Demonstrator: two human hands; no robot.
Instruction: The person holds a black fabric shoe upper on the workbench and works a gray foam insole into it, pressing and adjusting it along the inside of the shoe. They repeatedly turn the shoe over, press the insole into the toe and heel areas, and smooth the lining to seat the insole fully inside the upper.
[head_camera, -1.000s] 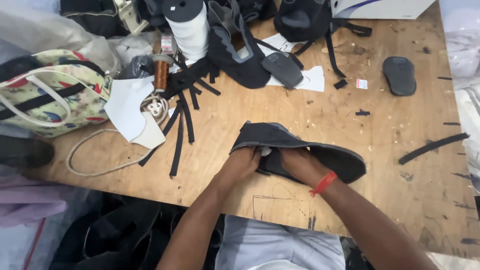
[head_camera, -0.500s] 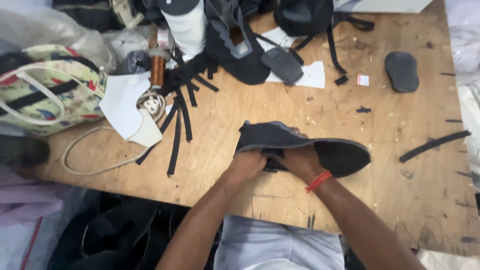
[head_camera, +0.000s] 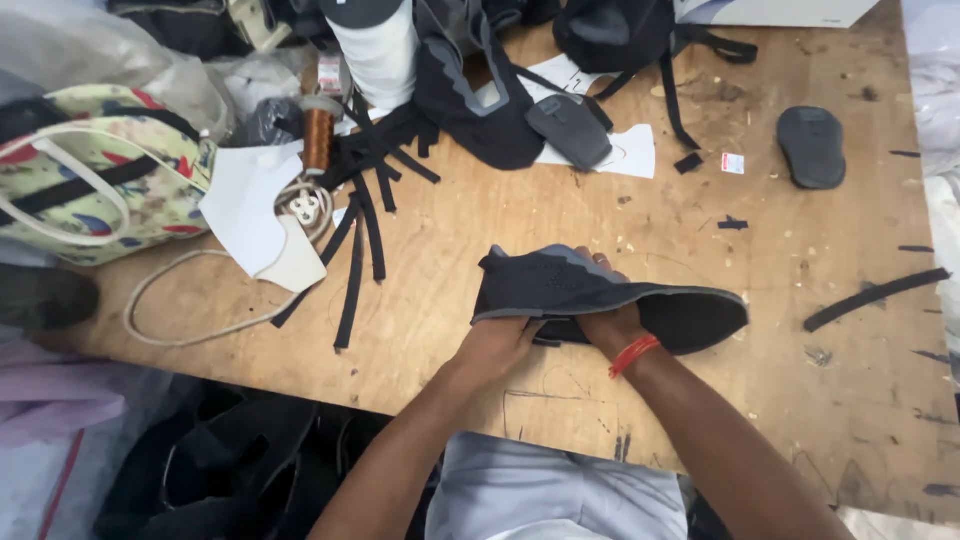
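Both hands' grip closes on the dark shoe upper (head_camera: 560, 285): left hand (head_camera: 497, 345) at its near edge, right hand (head_camera: 608, 322) under it.

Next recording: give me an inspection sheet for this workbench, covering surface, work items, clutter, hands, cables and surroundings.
Surface: bare plywood table, scuffed, with pencil marks near the front edge.
Job's things: dark grey shoe upper lying over a black sole piece, held at the front middle.
Clutter: loose black straps, white paper patterns, white thread cone, copper-coloured spool, dark oval insole, single black strip at right.
Hands: left hand grips the upper's near edge; right hand, red thread on the wrist, is tucked beneath it.
Cables: white cord with plug loops at left.
Surroundings: floral bag at left; dark material below the table.
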